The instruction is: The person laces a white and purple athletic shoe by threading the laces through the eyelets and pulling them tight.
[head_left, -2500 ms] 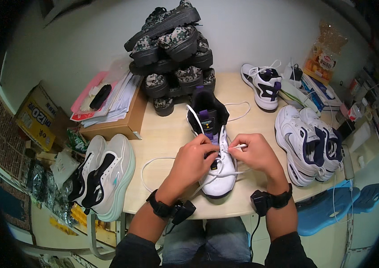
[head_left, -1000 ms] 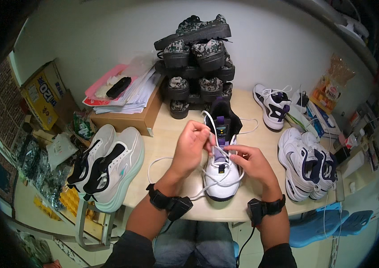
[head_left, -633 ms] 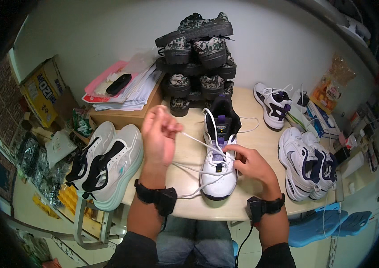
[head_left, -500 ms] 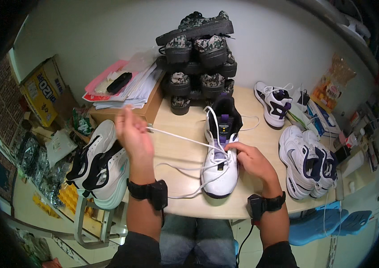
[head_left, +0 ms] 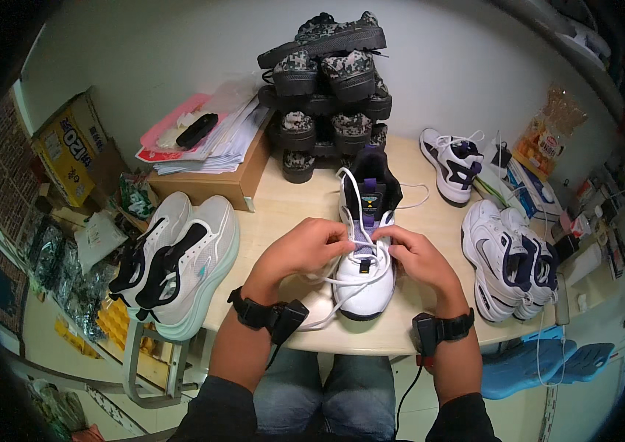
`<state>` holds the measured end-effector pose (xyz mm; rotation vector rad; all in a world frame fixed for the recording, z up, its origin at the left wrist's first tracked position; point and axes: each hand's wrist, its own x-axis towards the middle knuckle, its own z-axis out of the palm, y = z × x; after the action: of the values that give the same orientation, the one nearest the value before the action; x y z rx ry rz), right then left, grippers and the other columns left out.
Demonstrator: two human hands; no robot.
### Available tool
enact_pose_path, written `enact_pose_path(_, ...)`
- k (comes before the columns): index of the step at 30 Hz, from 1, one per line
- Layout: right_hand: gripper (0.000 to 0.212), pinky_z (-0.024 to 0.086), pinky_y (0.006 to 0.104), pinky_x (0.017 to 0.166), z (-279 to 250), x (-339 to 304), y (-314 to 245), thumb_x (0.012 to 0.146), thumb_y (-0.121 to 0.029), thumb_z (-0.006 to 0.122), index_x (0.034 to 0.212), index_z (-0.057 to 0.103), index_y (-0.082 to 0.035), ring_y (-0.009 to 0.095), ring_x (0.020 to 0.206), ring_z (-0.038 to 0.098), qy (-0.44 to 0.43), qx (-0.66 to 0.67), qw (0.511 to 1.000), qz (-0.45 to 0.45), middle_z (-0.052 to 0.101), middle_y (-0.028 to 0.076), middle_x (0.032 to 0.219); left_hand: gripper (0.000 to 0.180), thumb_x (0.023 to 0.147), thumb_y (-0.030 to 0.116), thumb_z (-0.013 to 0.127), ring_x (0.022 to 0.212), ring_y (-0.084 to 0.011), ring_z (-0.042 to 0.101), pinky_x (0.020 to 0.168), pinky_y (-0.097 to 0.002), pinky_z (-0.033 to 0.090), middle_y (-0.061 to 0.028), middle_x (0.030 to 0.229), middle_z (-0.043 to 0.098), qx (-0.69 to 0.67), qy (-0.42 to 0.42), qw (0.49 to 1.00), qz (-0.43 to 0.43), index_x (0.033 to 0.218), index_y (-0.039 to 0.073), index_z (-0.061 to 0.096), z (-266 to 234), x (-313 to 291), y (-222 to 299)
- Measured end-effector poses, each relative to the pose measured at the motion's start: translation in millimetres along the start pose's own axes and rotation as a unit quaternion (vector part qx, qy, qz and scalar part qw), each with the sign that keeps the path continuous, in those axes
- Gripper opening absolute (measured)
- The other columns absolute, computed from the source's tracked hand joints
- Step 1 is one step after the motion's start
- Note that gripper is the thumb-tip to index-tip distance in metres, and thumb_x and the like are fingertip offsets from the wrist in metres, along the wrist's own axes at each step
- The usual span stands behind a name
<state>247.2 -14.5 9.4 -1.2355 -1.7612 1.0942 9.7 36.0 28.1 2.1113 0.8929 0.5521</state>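
A white sneaker (head_left: 365, 295) with a dark lining and purple tongue stands on the table in front of me, toe toward me. Its white shoelace (head_left: 359, 202) is partly threaded, with loose loops over the toe and a length trailing to the left. My left hand (head_left: 317, 247) is closed at the left eyelet row, fingertips pinching the lace; the exact grip is partly hidden. On the opposite side, my right hand (head_left: 419, 256) has thumb and index finger pinched on the sneaker's right eyelet edge.
Pale sneakers (head_left: 198, 254) rest at the left edge. Camouflage shoes (head_left: 320, 81) are stacked behind. White sneakers (head_left: 493, 258) and another shoe (head_left: 454, 166) stand right. A cardboard box (head_left: 242, 177) bears papers. A blue stool (head_left: 518, 368) is below the table's right edge.
My left hand has come down and right from the far left, where it held a lace stretched taut, to the sneaker's eyelets. My right hand stays at the sneaker's right side.
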Motion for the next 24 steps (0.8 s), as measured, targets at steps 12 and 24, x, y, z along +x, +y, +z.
enact_pose_path(12, 0.02, 0.042, 0.0252, 0.074, -12, 1, 11, 0.08, 0.002, 0.043, 0.096, 0.055, -0.001, 0.012, 0.08, 0.05, 0.007, 0.0, 1.0, -0.018, 0.056, 0.003, 0.084, 0.014, 0.079, 0.013, 0.063, 0.068, -0.0147, 0.057, 0.065, -0.0273, 0.047, -0.0118, 0.073, 0.062, 0.01, 0.525, 0.827, -0.2, 0.082, 0.0, 0.066, -63, -16, -43)
enact_pose_path(24, 0.019, 0.04, 0.0218, 0.064, -5, -1, 4, 0.085, -0.001, 0.052, 0.102, 0.059, -0.003, 0.005, 0.071, 0.046, -0.011, 0.063, 0.998, 0.011, 0.055, -0.003, 0.086, 0.023, 0.085, 0.014, 0.068, 0.063, -0.0071, 0.051, 0.058, -0.0237, 0.042, -0.0042, 0.072, 0.063, -0.092, 0.079, 0.992, 0.043, 0.105, 0.003, 0.07, 9, 5, 11)
